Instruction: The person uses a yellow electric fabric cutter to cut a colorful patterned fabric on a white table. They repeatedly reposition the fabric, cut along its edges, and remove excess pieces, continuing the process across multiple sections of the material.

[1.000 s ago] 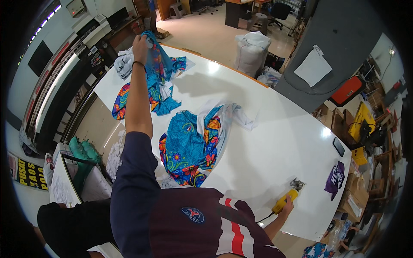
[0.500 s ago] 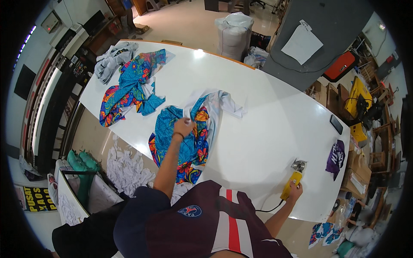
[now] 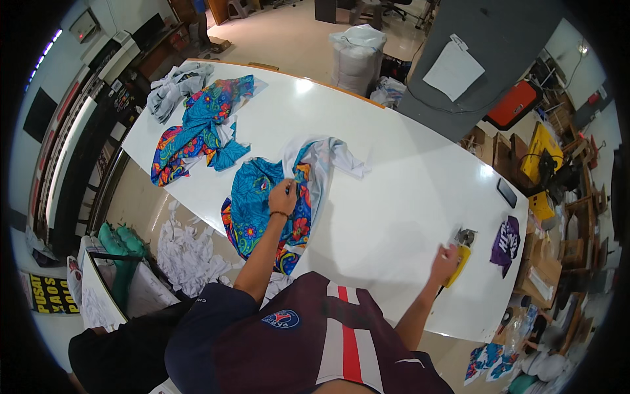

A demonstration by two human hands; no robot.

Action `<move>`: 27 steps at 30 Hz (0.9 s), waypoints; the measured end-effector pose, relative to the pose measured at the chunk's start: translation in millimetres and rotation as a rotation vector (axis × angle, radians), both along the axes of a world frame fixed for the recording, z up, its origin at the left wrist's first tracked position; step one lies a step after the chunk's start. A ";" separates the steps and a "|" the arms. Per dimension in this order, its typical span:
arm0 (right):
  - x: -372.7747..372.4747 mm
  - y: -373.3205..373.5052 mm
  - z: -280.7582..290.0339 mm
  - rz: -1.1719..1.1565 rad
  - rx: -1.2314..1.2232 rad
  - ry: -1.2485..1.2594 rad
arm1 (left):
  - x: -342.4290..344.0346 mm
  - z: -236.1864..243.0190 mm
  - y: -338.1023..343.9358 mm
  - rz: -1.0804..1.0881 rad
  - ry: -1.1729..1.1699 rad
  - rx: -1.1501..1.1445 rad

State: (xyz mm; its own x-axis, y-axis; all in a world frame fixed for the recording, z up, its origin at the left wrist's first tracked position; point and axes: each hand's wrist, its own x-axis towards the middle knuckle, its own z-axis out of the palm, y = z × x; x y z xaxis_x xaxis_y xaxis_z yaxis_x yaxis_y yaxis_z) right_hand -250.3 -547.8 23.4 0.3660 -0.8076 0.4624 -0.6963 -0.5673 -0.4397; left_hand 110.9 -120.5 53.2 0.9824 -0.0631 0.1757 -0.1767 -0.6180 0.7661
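Note:
A printed teal fabric piece (image 3: 252, 194) with bright flowers lies bunched at the table's middle left, its white underside (image 3: 319, 172) folded over toward the right. My left hand (image 3: 282, 197) is closed on the fabric where the teal side meets the white fold. On the right stands a yellow handheld electric cutter (image 3: 461, 259) with a round metal head and a dark cord. My right hand (image 3: 445, 264) is beside its body on the left, slightly blurred, with fingers apart and not wrapped round it.
More floral fabric (image 3: 205, 128) and a grey-white cloth bundle (image 3: 172, 92) lie at the far left of the white table (image 3: 387, 223). A phone (image 3: 506, 193) and a purple cloth (image 3: 505, 243) rest by the right edge. White scraps (image 3: 187, 253) cover the floor at left.
My right hand has let go of the yellow cutter and shifted up to its left side. My left hand stays on the fabric, having moved slightly.

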 end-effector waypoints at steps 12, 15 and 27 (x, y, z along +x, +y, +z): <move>159.0 225.4 103.3 1.086 1.101 -0.175 | -25.7 220.3 -78.8 -0.646 0.409 -0.589; 191.1 227.6 114.0 0.978 1.063 -0.540 | -40.7 182.1 -98.4 -0.539 -0.049 -0.485; 143.2 138.1 263.4 0.711 0.981 -1.467 | -74.0 44.0 8.7 -0.263 -0.222 0.231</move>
State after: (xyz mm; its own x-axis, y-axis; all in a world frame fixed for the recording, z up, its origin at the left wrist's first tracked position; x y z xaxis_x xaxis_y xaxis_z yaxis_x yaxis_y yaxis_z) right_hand -107.1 -409.7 286.8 0.5017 -0.8393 0.2097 0.6891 0.2412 -0.6833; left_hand 36.8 -111.8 97.2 0.8672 -0.3698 0.3336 -0.4972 -0.6808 0.5379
